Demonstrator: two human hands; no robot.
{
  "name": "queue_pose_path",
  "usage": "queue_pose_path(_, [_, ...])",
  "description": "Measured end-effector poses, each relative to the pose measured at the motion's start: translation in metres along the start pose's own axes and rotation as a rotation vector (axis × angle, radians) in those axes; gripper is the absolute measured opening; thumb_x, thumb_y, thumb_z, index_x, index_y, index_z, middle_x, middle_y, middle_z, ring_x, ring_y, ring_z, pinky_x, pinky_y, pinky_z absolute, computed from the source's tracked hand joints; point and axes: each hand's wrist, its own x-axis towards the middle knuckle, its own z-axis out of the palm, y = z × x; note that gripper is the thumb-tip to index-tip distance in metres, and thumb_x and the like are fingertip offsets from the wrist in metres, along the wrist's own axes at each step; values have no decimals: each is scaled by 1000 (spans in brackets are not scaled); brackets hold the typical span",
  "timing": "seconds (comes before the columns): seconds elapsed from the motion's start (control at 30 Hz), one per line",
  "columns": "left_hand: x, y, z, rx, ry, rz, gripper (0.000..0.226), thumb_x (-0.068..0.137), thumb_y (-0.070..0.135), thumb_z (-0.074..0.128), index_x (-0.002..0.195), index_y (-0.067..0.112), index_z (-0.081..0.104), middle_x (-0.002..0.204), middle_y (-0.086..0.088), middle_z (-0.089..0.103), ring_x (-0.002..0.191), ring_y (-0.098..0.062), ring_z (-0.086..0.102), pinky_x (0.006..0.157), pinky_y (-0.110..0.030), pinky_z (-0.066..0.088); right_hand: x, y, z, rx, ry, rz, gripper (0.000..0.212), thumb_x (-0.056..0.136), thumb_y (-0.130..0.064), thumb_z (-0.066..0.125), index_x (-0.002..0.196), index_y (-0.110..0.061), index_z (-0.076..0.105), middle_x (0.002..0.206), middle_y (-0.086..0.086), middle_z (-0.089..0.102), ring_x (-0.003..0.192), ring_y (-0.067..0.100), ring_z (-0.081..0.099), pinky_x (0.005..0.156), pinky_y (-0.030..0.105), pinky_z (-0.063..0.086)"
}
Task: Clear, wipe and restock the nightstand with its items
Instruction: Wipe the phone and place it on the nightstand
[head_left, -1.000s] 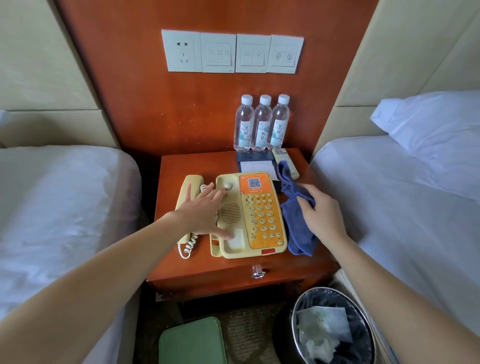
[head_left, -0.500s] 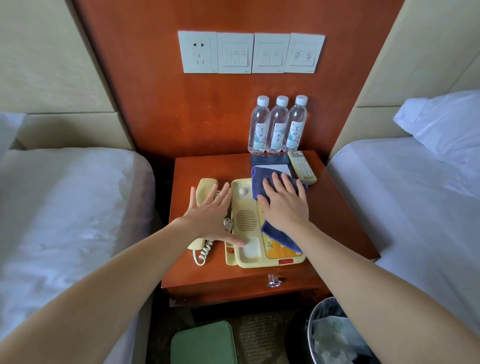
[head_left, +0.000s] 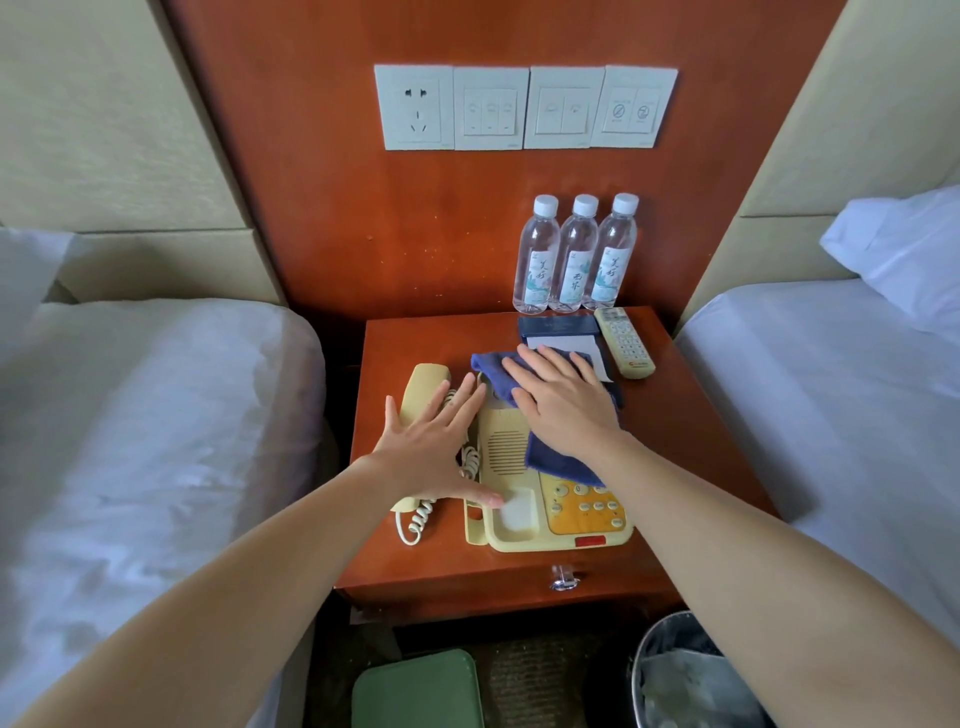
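Head view: we see the right hand (head_left: 563, 410) spread flat, fingers straight, pressing a blue cloth (head_left: 558, 462) onto the upper face of the cream telephone (head_left: 519, 519). It grips nothing and only bears down, as a wiping stroke needs. The left hand (head_left: 431, 441), likewise open with fingers splayed, lies across the handset (head_left: 421, 384), its thumb reaching onto the telephone's base. We judge it is there to stop the set sliding under the cloth. The telephone sits at six o'clock on the nightstand (head_left: 691, 415), near the front edge. At one o'clock three water bottles (head_left: 576, 254) stand in a touching row against the back panel. A remote (head_left: 626, 340) lies at two o'clock, with a notepad (head_left: 563, 332) just beside it, its near edge covered by the cloth. We take it the wiping is under way with the items not yet cleared.
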Motion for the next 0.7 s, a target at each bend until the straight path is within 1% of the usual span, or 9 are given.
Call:
queue_pose_path(0.07, [-1,-1,1,-11,0,4,136,54,96,49,147,35,-30,145,22,-41,144,-13,-29,111,-73,-3,-6,16,-2,-15,4,75,58,99,-43,12,150,-30,35,158,-8,30,146,14,24,118,38,11])
queue_pose_path(0.17, [0,-2,0,-3,-3,1,137,53,97,48,147,36,-30,144,25,-39,146,-14,-26,111,-73,-2,-15,31,-4,28,-29,169,50,105,-37,22,154,-29,23,162,-8,15,150,14,11,121,41,10])
queue_pose_path(0.23, [1,-1,0,13,0,-3,137,52,98,46,148,34,-29,146,24,-36,146,-15,-24,111,-72,-2,-20,29,-5,42,-47,175,50,105,-35,25,155,-28,22,163,-8,11,150,15,5,121,43,6])
queue_pose_path(0.3, [0,0,-2,34,-3,-5,138,52,98,46,149,33,-27,152,22,-32,147,-16,-23,111,-72,-2,-25,23,-5,37,-32,166,49,105,-33,27,153,-27,27,162,-8,16,150,14,6,121,44,3])
queue_pose_path(0.37, [1,1,-3,44,-8,-8,138,52,98,46,150,31,-26,156,20,-28,147,-16,-22,112,-71,-3,-37,20,-3,34,-12,152,49,103,-34,25,151,-27,34,160,-9,23,150,12,10,120,42,2])
queue_pose_path(0.43, [0,2,-5,50,-13,-8,139,52,98,45,150,30,-26,157,18,-27,148,-17,-22,111,-72,-4,-53,17,-2,38,16,140,56,97,-37,19,147,-28,42,157,-9,31,148,11,17,120,40,4])
queue_pose_path(0.5, [0,3,-7,57,-23,-8,140,52,98,45,150,28,-26,158,16,-26,148,-19,-21,111,-72,-4,-66,14,1,44,68,133,60,94,-40,17,141,-27,51,152,-7,41,145,12,28,119,40,10])
queue_pose_path(0.63, [-3,5,-11,110,-70,-1,147,47,100,44,149,24,-29,158,13,-28,148,-21,-22,110,-73,-4,-92,1,5,41,200,140,51,93,-39,32,122,-22,69,134,-3,61,132,15,50,112,44,31])
queue_pose_path(0.7, [-4,6,-12,133,-80,8,151,43,101,45,149,22,-30,158,11,-29,148,-23,-22,110,-73,-4,-105,-4,5,25,258,117,46,93,-38,37,115,-21,73,128,-2,65,128,16,54,111,44,33])
